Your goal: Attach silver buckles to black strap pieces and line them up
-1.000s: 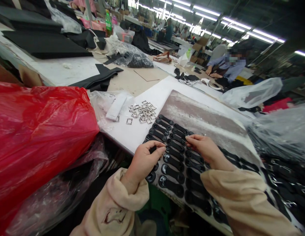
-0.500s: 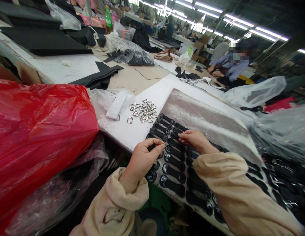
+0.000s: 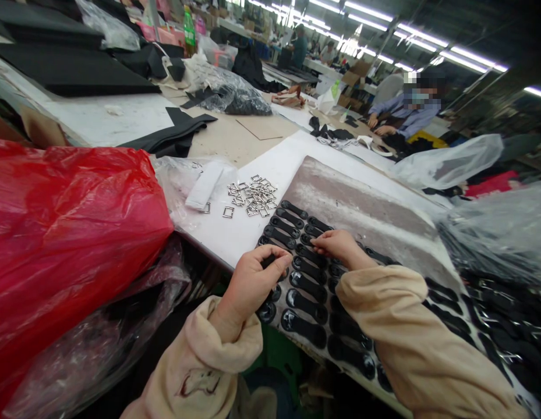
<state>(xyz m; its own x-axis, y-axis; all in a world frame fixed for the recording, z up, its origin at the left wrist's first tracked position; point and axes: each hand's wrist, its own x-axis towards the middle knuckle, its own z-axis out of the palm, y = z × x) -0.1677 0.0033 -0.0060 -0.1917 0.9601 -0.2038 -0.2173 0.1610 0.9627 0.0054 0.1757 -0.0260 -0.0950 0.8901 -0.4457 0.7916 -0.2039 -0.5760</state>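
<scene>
Rows of black strap pieces (image 3: pixel 303 306) with rounded, shiny ends lie on a grey-brown board (image 3: pixel 366 203). Over the board's left edge, my left hand (image 3: pixel 256 279) is closed, thumb against fingers, with a black piece partly showing inside it. My right hand (image 3: pixel 340 247) pinches at the end of a black piece in the upper rows; whether it lifts that piece is too small to tell. Beyond my hands, a pile of metal buckles (image 3: pixel 258 196) sits on the white tabletop, with a single buckle (image 3: pixel 228 212) beside it.
A red plastic bag (image 3: pixel 78 233) bulges at the left. Clear plastic with a white strip (image 3: pixel 204 186) lies near the buckles. Black straps with metal parts (image 3: pixel 506 320) are heaped at the right, beneath clear plastic. Across the table a person (image 3: pixel 405 110) handles dark material.
The view has shifted slightly. My right hand has moved a little left and stays over the upper rows; my left hand keeps nearly the same pose.
</scene>
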